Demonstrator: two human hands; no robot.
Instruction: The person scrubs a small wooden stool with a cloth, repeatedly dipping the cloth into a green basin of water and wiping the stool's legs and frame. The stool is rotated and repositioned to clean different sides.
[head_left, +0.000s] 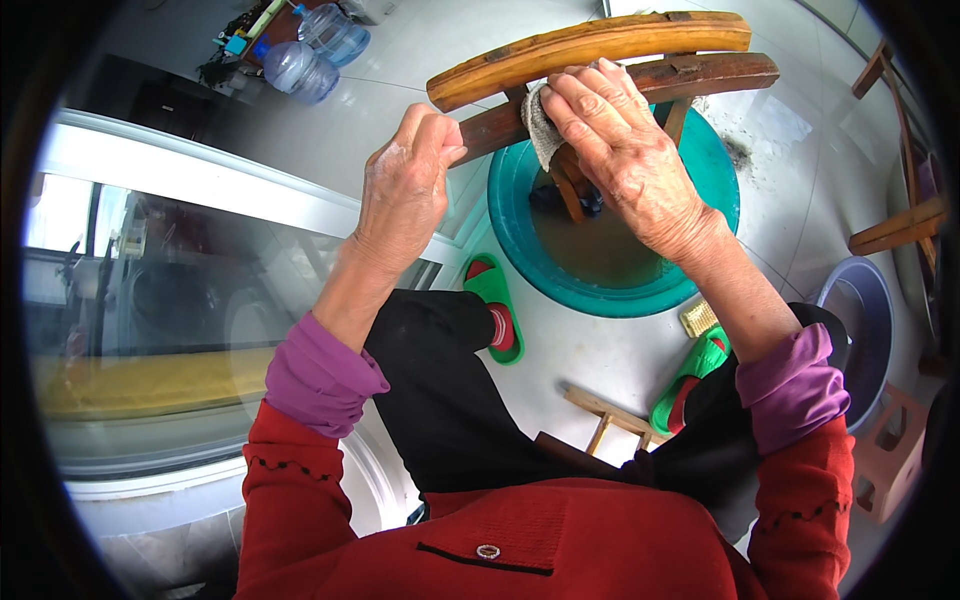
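Observation:
My left hand (409, 187) grips one end of a dark brown wooden bar (491, 127), part of a wooden frame. Beyond that bar runs a second, lighter orange-brown wooden bar (592, 49). In my right hand (622, 150) is a grey cloth or scouring pad (538, 124), pressed against the dark bar near its middle. Below the frame stands a round green plastic basin (600, 300) with murky brown water (600, 251) in it. A wooden leg of the frame (568, 196) reaches down into the basin, beside some dark cloth (551, 199).
A yellowish scrubbing brush (699, 319) lies on the tiled floor near the basin. At right are a purple-grey tub (881, 337), a pink plastic stool (892, 457) and wooden furniture (900, 225). A glass sliding door (187, 300) borders the left. Two water jugs (300, 71) stand behind.

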